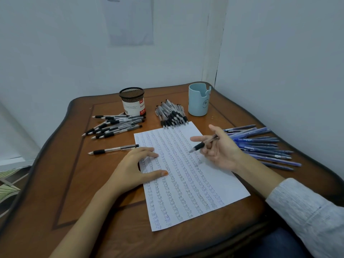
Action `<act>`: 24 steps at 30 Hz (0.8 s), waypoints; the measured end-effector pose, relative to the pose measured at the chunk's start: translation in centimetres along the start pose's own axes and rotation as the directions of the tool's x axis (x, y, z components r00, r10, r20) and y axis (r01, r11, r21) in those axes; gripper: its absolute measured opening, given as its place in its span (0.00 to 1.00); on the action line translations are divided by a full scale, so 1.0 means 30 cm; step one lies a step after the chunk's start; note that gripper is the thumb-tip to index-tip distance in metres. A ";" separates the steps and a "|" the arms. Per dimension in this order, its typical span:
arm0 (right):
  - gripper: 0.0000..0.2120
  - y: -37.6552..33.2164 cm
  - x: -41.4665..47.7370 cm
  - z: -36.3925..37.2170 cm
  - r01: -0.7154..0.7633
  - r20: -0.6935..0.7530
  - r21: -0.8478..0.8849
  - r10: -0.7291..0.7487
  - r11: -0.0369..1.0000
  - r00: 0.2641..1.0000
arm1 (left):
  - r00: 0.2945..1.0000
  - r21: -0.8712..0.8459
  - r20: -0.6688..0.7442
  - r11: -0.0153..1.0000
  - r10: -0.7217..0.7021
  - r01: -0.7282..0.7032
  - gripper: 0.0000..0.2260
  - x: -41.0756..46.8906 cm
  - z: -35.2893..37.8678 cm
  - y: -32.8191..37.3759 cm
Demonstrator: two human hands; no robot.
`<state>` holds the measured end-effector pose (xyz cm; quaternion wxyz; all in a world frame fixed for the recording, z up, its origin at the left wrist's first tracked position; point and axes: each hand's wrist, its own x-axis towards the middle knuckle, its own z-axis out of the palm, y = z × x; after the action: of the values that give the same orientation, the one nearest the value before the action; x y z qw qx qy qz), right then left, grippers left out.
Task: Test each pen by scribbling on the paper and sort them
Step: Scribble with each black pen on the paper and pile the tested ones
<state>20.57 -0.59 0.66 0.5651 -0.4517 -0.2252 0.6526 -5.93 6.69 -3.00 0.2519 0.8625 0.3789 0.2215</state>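
Wooden table (74, 183), pen (200, 146) between right hand (223, 151) fingers (197, 139), over paper (186, 192)

1. The right arm wears a pale grey finely ribbed knit sleeve (305, 211); its cuff ends partway up the forearm, short of the right grip (221, 151).
2. The left forearm (93, 211) is bare, uncovered as far as I can see.
3. Dark blue cloth (275, 244) covers the leg.

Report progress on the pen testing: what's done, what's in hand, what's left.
Done: scribble rows nearly cover the paper, and pens lie grouped: a black-grip pile left, a bundle behind the paper, blue pens right. In hand: the right hand holds a black-grip pen over the paper; the left hand presses it flat. Left: I cannot tell which group is untested; one loose pen lies near the left hand.
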 end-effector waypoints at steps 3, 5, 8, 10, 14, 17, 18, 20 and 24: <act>0.17 -0.007 -0.002 -0.001 0.069 -0.061 -0.094 -0.075 0.993 0.995 | 1.000 -0.002 -0.002 1.000 -0.008 0.008 0.32 0.000 -0.001 0.002; 0.12 -0.003 0.001 -0.012 0.105 -0.057 -0.222 -0.120 0.969 0.991 | 1.000 -0.005 -0.006 1.000 -0.007 0.007 0.31 0.000 -0.001 0.004; 0.14 0.009 0.001 -0.025 0.162 -0.068 -0.352 -0.198 0.922 0.978 | 1.000 -0.002 -0.013 1.000 -0.001 0.001 0.31 0.000 -0.001 0.005; 0.14 0.019 0.002 -0.027 0.199 -0.032 -0.352 -0.224 0.915 0.974 | 1.000 -0.004 -0.013 1.000 -0.005 0.005 0.31 -0.001 -0.002 0.007; 0.15 0.047 0.001 -0.022 0.275 0.037 -0.434 -0.288 0.858 0.957 | 1.000 -0.002 -0.007 1.000 -0.008 0.008 0.31 0.000 -0.003 0.010; 0.16 0.062 0.001 -0.022 0.319 0.021 -0.554 -0.371 0.769 0.929 | 1.000 -0.005 -0.006 1.000 -0.010 0.010 0.31 0.000 -0.003 0.010; 0.16 0.063 -0.001 -0.019 0.321 0.023 -0.575 -0.377 0.752 0.926 | 1.000 -0.003 -0.003 1.000 -0.011 0.011 0.31 0.000 -0.003 0.011; 0.18 0.063 -0.007 -0.012 0.315 0.022 -0.627 -0.389 0.712 0.921 | 1.000 0.002 0.000 1.000 -0.012 0.012 0.30 0.000 -0.004 0.012; 0.21 0.065 -0.009 -0.009 0.324 -0.001 -0.751 -0.493 0.575 0.870 | 1.000 0.008 0.006 1.000 -0.012 0.012 0.30 0.000 -0.005 0.014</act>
<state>19.75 -1.41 -0.96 0.4929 -0.6399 -0.5036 0.3066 -5.80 6.48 -2.63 0.2511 0.8619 0.3842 0.2157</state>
